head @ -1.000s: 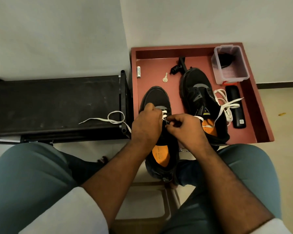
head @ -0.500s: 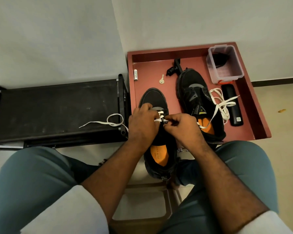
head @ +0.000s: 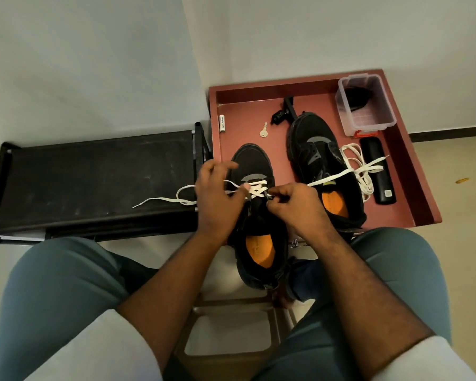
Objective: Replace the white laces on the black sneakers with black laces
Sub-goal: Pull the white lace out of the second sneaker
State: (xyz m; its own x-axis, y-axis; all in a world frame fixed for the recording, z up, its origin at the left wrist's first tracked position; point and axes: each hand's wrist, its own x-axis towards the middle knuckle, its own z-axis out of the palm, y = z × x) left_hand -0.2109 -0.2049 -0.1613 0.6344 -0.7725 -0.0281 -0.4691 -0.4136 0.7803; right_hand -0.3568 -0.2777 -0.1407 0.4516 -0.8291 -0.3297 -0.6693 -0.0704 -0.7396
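Your right hand (head: 294, 207) pinches the white lace (head: 256, 189) at the eyelets on the near sneaker (head: 259, 215), fingertips curled tight at the right side of the criss-cross. Your left hand (head: 217, 199) sits on the sneaker's other flank with its fingers loosely spread; the thumb seems to press on the crossing, but you can't tell whether it truly grips the lace.

From the pinch, the lace runs both ways. One tail goes toward 9 o'clock, under your left hand, and loops out onto the black bench (head: 94, 182). The other runs toward 2 o'clock, across the second sneaker (head: 316, 152), and ends in a loose pile just beside the black remote-like bar (head: 377, 171).

The near sneaker's long axis lies 12 to 6, toe at 12 on the red tray (head: 412, 171), heel at 6 between your knees. Only the lowest rows near the toe are laced, so the remaining crossings lie at 12 o'clock from your right-hand pinch. I'd judge that the next pull goes across the shoe, toward 3 or 9, and your right hand is the nearer one.

The second sneaker lies at 1 o'clock, toe toward 12. The clear plastic box (head: 366, 105) at 1 o'clock holds something dark, possibly the black laces.
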